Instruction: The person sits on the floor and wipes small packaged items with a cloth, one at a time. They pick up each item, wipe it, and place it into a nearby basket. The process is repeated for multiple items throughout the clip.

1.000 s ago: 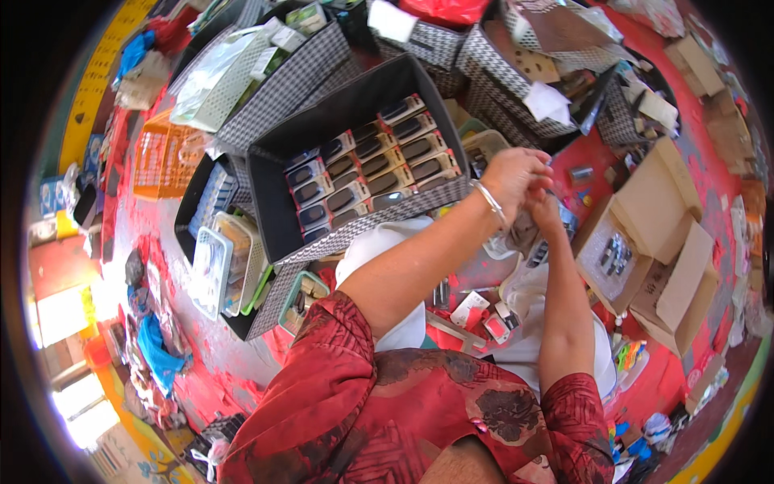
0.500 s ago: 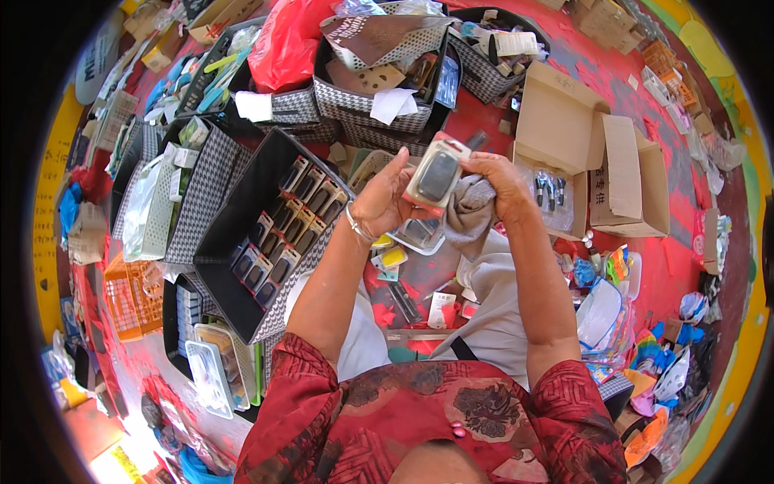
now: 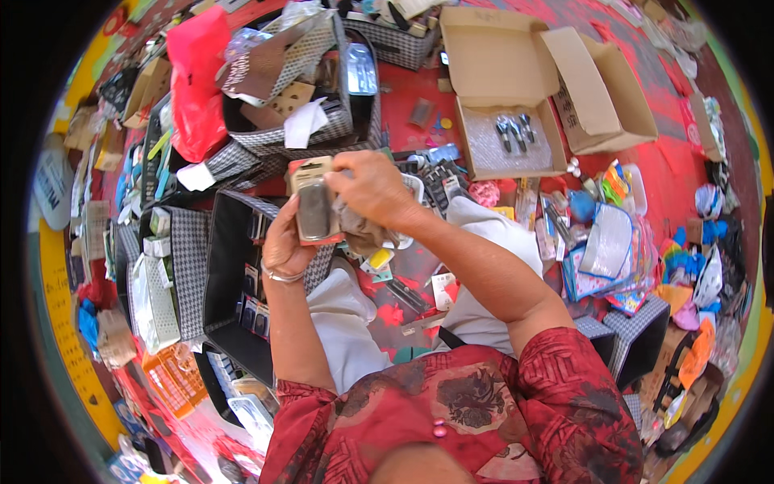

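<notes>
A: State of the left hand?
B: Closed about the lower left edge of a blister pack; the pack is pinched between thumb and fingers. A pale bangle is worn at the wrist.

A: And the right hand?
B: Curled at the pack's upper right corner. A bunched grey-brown cloth is gripped beneath it, along the pack's right side. Exact fingertip contact cannot be told; the far fingers are hidden.

A: Position of the pack?
B: Held up between the two hands, its front turned upward. A dark oblong item is seen in it, below a pale card top.

A: Surroundings?
B: Left of the left hand, a black-lined checked box is noted, with carded packs inside. Beyond the hands, a red plastic bag is seen to the left. Right of the right hand and farther off, an opened cardboard box is noted; dark slim objects are contained in it on bubble wrap. Nearer the body than the hands, a small yellow object is seen.
</notes>
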`<state>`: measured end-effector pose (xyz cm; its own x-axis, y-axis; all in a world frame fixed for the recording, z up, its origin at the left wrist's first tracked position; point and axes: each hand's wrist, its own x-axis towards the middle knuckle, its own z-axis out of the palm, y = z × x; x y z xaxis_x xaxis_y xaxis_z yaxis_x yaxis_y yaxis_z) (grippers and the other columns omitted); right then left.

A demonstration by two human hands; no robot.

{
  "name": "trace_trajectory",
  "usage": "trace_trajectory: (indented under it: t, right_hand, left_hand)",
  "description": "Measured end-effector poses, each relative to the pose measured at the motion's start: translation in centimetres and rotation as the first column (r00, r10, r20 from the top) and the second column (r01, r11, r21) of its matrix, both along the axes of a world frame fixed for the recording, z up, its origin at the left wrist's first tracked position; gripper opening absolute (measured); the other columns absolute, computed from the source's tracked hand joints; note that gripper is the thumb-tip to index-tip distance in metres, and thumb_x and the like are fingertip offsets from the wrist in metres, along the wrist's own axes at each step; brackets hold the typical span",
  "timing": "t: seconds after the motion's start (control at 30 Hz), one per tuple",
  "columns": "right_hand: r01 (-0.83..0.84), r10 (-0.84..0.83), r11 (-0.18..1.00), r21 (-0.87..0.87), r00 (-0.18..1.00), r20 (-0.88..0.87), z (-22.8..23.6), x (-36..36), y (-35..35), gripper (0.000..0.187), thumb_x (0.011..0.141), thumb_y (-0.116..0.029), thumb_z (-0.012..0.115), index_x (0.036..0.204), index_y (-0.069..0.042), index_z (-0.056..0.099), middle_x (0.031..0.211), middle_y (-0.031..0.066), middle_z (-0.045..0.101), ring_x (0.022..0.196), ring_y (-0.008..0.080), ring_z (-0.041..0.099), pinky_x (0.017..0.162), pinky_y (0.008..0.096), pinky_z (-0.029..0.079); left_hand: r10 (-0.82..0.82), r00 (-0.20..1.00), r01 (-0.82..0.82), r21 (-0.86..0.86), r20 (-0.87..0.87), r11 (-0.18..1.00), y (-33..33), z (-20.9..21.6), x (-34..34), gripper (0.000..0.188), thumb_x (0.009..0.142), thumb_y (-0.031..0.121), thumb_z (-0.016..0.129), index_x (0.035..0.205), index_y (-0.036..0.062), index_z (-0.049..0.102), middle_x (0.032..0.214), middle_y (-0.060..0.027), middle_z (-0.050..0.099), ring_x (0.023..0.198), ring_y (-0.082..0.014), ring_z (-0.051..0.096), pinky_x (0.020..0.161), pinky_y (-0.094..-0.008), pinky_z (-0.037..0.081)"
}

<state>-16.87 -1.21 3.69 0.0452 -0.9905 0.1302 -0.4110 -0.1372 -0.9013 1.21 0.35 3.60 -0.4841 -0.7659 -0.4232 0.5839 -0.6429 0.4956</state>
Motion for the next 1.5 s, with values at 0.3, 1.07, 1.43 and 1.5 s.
trace_trajectory:
  t: [0.3, 1.07, 1.43, 1.5]
  right_hand:
    - [0.115, -0.109, 0.989, 0.089, 0.992, -0.066, 0.2, 1.8, 0.8, 0.025, 0.084, -0.025, 0.05, 0.076, -0.003, 0.06, 0.073, 0.0198, 0.062, 0.071, 0.0394, 0.06, 0.065, 0.0484, 0.047]
    - [0.164, -0.31, 0.913, -0.373, 0.874, -0.373, -0.4, -0.9, -3.1, 0.02, 0.08, -0.023, 0.06, 0.098, -0.012, 0.06, 0.099, 0.0132, 0.057, 0.085, 0.0323, 0.057, 0.071, 0.0432, 0.046]
    - [-0.332, 0.321, 0.935, -0.125, 0.942, -0.101, 0.2, 1.9, -0.8, 0.031, 0.076, -0.018, 0.061, 0.101, 0.0, 0.053, 0.099, 0.0198, 0.055, 0.093, 0.0364, 0.052, 0.083, 0.0401, 0.04]
    - [-0.39, 0.33, 0.894, -0.221, 0.906, -0.264, -0.1, 2.2, 0.2, 0.031, 0.073, -0.013, 0.061, 0.102, -0.002, 0.055, 0.097, 0.0163, 0.056, 0.094, 0.0344, 0.052, 0.083, 0.0412, 0.04]
  left_hand:
    - [-0.108, 0.993, 0.113, -0.141, 0.045, 0.984, 0.3, 0.1, -0.2, 0.043, 0.094, 0.03, 0.041, 0.128, 0.0039, 0.039, 0.112, -0.015, 0.058, 0.093, -0.0271, 0.063, 0.061, -0.0448, 0.059]
    - [-0.094, 0.996, 0.094, -0.003, 0.005, 0.996, 2.1, -0.1, -5.0, 0.057, 0.092, 0.054, 0.029, 0.127, 0.0115, 0.041, 0.113, -0.0134, 0.057, 0.101, -0.027, 0.058, 0.087, -0.0488, 0.046]
    - [-0.033, 0.974, 0.004, 0.127, 0.226, 0.992, 0.3, -2.0, -3.9, 0.068, 0.087, 0.067, 0.016, 0.115, 0.0161, 0.051, 0.099, -0.0072, 0.062, 0.085, -0.0246, 0.061, 0.07, -0.0399, 0.05]
    - [0.063, 0.988, -0.09, 0.189, 0.144, 0.978, 0.3, -1.9, -3.8, 0.074, 0.084, 0.071, 0.015, 0.12, 0.0177, 0.05, 0.12, -0.0071, 0.054, 0.106, -0.0278, 0.054, 0.086, -0.0474, 0.043]
